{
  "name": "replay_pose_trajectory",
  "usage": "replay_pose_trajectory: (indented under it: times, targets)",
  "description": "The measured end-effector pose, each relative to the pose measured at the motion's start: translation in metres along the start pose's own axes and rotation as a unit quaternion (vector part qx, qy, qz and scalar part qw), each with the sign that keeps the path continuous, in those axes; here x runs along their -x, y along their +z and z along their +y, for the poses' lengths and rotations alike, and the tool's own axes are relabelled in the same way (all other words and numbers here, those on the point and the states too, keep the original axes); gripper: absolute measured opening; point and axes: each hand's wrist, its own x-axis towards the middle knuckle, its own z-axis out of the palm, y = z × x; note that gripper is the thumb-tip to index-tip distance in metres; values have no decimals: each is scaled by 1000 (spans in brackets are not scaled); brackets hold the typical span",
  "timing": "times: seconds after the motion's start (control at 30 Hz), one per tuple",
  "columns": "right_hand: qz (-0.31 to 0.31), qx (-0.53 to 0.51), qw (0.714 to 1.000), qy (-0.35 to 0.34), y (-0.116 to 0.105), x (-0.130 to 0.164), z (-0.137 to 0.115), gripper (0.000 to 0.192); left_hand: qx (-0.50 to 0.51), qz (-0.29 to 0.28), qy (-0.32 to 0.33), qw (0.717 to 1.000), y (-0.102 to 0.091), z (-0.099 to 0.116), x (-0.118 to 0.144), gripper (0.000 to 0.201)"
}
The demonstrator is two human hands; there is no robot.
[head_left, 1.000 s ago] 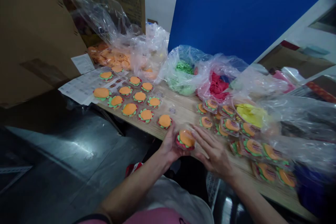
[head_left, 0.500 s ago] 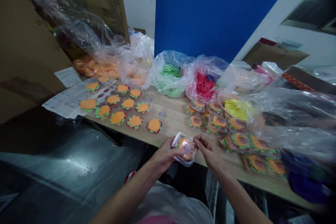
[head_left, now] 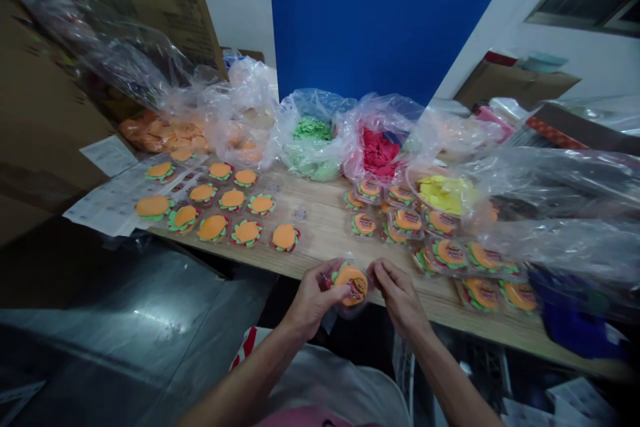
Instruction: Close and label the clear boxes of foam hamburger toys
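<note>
A small foam burger in a clear plastic case is held between both my hands at the near edge of the wooden table. My left hand grips its left side, thumb on top. On the case's right edge, the fingers of my right hand pinch it. Several unpacked foam burgers lie in rows on the left of the table. Several packed burgers in clear cases lie in a heap on the right.
Clear plastic bags along the back hold orange pieces, green pieces, red pieces and yellow pieces. Cardboard boxes stand at left, a blue panel behind. Paper sheets lie under the left rows.
My hands have pulled the cased burger back from the table's edge toward me and turned it. The right hand went from flat beside it to pinching its edge. The view shifted right.
</note>
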Motion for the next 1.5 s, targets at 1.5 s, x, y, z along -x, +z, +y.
replay_pose_trajectory:
  times: [1.5]
  targets:
    - [11,-87,995,45,-3,3,8,25,-49,-15,-35,998,10,-24,12,37]
